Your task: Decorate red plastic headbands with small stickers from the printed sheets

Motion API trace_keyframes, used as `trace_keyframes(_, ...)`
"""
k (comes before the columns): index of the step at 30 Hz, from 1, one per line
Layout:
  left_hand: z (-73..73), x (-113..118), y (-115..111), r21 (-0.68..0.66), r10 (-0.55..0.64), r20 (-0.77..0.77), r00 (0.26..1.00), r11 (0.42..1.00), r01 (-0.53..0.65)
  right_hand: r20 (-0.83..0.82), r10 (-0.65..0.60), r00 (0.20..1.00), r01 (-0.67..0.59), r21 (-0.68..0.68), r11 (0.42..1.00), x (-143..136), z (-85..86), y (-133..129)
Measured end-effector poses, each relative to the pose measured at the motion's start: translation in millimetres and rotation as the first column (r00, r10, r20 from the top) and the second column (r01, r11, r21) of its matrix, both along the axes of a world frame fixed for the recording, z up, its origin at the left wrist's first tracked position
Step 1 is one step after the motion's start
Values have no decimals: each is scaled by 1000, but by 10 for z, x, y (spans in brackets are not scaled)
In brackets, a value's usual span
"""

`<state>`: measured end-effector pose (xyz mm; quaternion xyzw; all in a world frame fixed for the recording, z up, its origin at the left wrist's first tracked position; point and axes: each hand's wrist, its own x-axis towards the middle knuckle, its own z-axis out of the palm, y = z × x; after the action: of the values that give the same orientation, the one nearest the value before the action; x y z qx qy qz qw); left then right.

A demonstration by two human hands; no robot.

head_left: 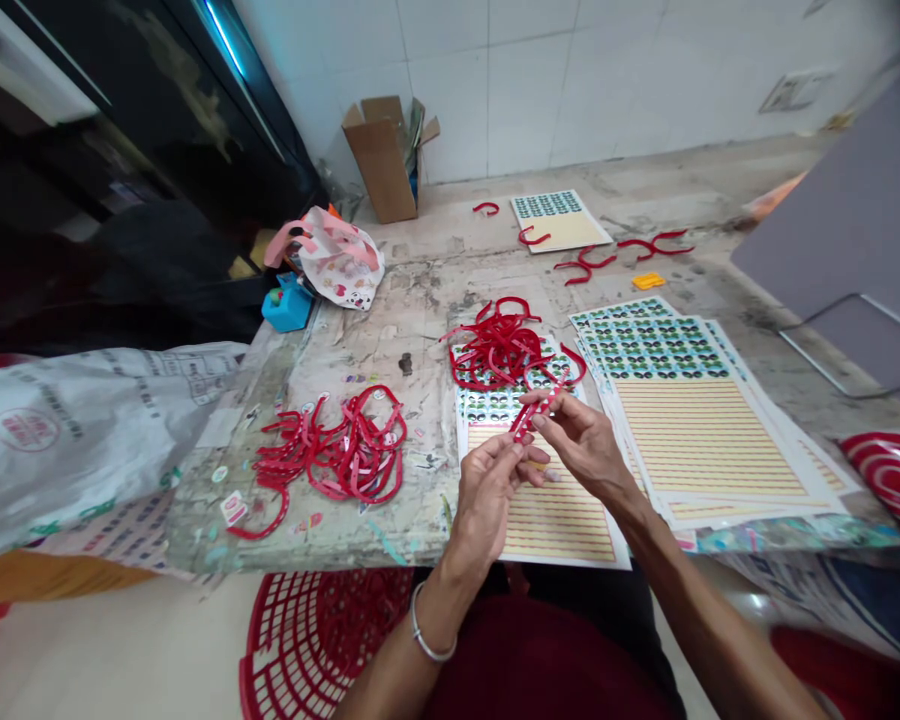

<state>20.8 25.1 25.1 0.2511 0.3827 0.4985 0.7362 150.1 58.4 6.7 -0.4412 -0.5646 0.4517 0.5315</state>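
Note:
My left hand and my right hand meet over a printed sticker sheet at the table's front edge. Between them they hold a red headband with small light marks along it, my left fingers pinching its lower end and my right fingers its upper part. Just behind the hands, a tangled pile of red headbands lies on the sheet's top part. Another pile of red headbands, some with light marks, rests to the left. To the right are several stacked sticker sheets.
Farther back are a small sheet, loose red headbands, a yellow piece and an open cardboard box. A white bag and blue holder stand at the left edge. A red basket sits below.

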Motion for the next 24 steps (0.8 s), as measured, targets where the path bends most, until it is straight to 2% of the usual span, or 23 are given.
trace_keyframes(24,-33,-19,8,-16,-26,36,999,1000,26,24,-10,1000,11,-28,1000,-12,0,-12)
